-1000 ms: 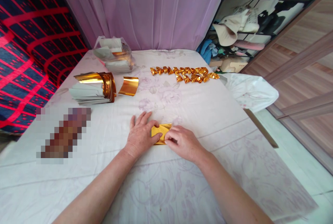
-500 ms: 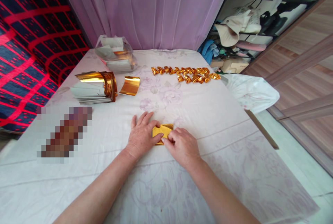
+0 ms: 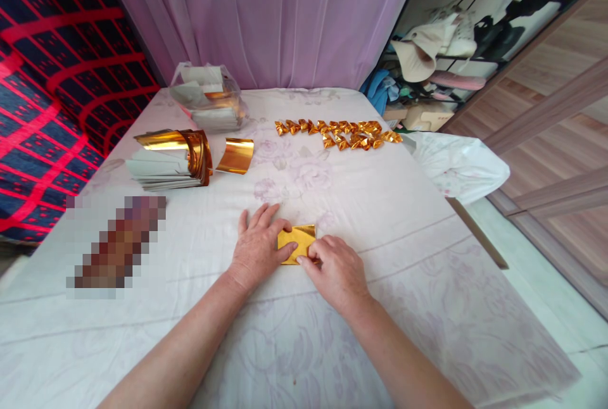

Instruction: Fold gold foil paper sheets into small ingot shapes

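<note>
– What is the person wearing on the arms?
– Nothing is showing: both forearms are coming into view bare, with no sleeve edge visible.
– And the left hand [image 3: 256, 245] and right hand [image 3: 336, 270]?
– Both are showing uncovered, fingers short and rounded.
</note>
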Tool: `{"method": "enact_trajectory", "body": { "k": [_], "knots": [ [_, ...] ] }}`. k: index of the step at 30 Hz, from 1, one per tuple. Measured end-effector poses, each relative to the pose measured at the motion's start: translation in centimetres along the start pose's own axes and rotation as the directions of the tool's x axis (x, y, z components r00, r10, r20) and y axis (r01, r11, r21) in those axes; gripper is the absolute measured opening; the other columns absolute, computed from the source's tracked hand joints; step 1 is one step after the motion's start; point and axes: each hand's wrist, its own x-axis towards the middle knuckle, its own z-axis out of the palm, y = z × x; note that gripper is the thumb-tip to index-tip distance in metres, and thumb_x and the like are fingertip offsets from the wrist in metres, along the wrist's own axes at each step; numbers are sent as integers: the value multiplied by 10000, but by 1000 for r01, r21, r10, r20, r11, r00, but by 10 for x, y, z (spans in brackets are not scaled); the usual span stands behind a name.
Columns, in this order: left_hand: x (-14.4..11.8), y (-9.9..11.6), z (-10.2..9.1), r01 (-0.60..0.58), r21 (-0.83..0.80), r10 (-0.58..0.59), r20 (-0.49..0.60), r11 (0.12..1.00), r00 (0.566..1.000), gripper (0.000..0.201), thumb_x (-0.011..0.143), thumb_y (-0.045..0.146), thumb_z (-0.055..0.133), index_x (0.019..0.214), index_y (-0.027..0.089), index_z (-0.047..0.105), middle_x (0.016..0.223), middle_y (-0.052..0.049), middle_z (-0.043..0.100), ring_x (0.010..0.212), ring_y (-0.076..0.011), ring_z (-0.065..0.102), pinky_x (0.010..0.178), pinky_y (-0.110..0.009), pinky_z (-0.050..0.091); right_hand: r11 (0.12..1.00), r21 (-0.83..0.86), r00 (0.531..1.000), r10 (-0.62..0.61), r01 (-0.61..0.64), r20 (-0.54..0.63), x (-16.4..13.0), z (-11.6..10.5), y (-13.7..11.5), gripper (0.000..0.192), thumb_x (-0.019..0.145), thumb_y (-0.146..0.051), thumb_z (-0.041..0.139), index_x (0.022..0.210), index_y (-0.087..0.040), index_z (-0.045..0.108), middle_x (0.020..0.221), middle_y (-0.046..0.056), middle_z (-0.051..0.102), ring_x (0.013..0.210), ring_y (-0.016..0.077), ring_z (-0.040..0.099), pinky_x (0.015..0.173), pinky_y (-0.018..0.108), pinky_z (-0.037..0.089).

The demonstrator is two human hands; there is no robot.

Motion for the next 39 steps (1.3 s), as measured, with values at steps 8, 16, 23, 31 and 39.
{"method": "enact_trajectory", "body": {
  "k": [8, 16, 23, 31, 39],
  "knots": [
    [-1, -1, 2, -13, 15, 13, 0, 1000, 1000, 233, 814, 376, 684, 1025, 285, 646, 1474, -90, 478, 1414, -319, 350, 1139, -636, 169, 996, 54, 997, 64, -66, 34, -5, -8, 9, 153, 821, -276, 686, 718, -226, 583, 787, 1, 641, 815, 187, 589, 703, 290, 375],
    [0, 0, 1, -4, 6, 4, 6, 1000, 1000, 232, 810, 378, 689, 1016, 282, 644, 1468, -87, 488, 1413, -323, 352, 1144, -632, 165, 978, 193, 994, 67, -82, 85, -5, -12, 19, 125, 808, -184, 638, 724, -232, 558, 767, -18, 641, 783, 167, 584, 681, 265, 390],
    [0, 0, 1, -1, 4, 1, 10, 1000, 1000, 230, 809, 372, 692, 1015, 280, 644, 1467, -94, 491, 1416, -320, 349, 1141, -638, 161, 958, 286, 997, 7, -29, 79, -4, -16, 31, 115, 788, -117, 550, 748, -224, 559, 778, -20, 622, 770, 150, 592, 696, 253, 412],
    [0, 1, 1, -8, 17, 8, 2, 1000, 1000, 223, 813, 375, 684, 1009, 274, 646, 1465, -100, 492, 1415, -321, 352, 1140, -640, 167, 931, 357, 996, -53, 76, -73, -1, -10, 18, 112, 864, -160, 528, 812, -217, 610, 813, -2, 631, 715, 128, 606, 675, 229, 435],
    [-1, -1, 0, -18, 20, 18, 15, 1000, 1000, 244, 831, 405, 663, 1040, 277, 658, 1477, -94, 477, 1415, -323, 350, 1139, -643, 169, 986, 141, 995, -85, 90, -44, -5, 5, 14, 125, 904, -182, 558, 837, -224, 655, 843, 4, 648, 807, 151, 625, 695, 248, 406]
  ]
}}
